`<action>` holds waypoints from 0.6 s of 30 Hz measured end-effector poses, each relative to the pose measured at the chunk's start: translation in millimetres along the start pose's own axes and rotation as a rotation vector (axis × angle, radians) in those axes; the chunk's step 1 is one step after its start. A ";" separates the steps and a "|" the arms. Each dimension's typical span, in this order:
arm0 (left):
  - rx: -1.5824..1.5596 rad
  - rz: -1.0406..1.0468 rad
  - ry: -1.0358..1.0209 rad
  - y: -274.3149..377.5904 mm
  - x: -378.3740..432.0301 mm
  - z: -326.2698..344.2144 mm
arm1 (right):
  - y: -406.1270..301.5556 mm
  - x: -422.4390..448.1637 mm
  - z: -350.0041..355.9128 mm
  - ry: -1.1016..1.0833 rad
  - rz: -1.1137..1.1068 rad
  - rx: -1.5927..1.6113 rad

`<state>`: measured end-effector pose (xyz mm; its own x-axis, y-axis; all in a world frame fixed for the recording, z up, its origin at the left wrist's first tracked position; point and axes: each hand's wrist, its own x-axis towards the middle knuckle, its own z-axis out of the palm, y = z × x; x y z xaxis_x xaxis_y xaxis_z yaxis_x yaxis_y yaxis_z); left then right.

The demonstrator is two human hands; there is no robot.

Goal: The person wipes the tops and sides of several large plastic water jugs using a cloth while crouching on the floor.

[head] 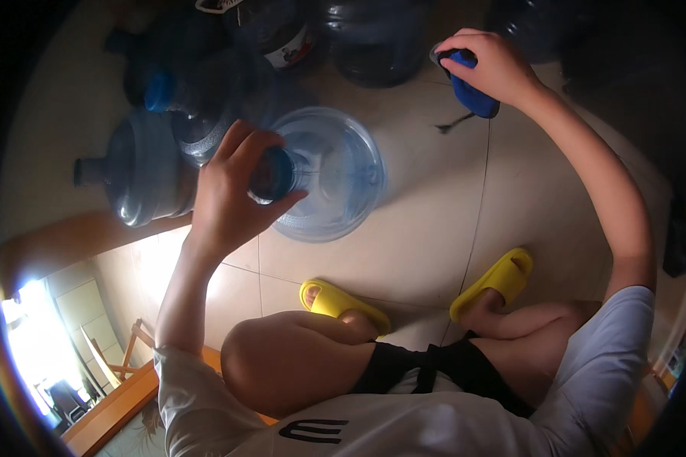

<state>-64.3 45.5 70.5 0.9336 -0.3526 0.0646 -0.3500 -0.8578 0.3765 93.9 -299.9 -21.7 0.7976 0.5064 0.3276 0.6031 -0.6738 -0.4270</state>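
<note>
A large clear-blue plastic water jug (343,177) stands on the tiled floor before me, its neck towards my head. My left hand (234,177) curves around the jug's dark mouth (273,175), thumb on one side and fingers on the other; whether it presses on the neck cannot be told. Up at the right, my right hand (486,65) grips a small blue pouch-like object (473,94) between thumb and fingers. A dark cord (456,123) dangles from it, above the floor. What the blue object is exactly cannot be told.
A water jug lies on its side (143,165) at the left, near another with a blue cap (159,92). More jugs (371,45) line the dim far side. My feet in yellow slippers (343,305) are on the tiles. A wooden frame (114,408) stands at lower left.
</note>
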 end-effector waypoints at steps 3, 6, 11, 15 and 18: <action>0.023 0.039 0.085 6.1 27.4 4.4 | -9.2 -9.8 -20.5 -0.104 -0.005 -0.051; -0.017 -0.001 0.142 4.6 49.7 11.2 | -19.9 -22.8 -33.2 -0.194 0.085 0.057; 0.040 0.062 0.316 4.5 71.1 29.2 | -26.2 -46.9 -27.0 -0.229 0.315 0.382; 0.283 0.109 0.348 2.5 73.2 43.7 | -31.2 -65.7 -22.3 -0.253 0.624 0.667; 0.405 0.061 0.336 5.6 67.1 49.3 | -32.0 -69.9 -26.7 -0.292 0.831 0.765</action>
<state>-7.4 -1.5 31.4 0.8607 -0.3238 0.3929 -0.3439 -0.9388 -0.0203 18.8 -328.2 -8.5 0.8593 0.2336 -0.4551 -0.3391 -0.4061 -0.8486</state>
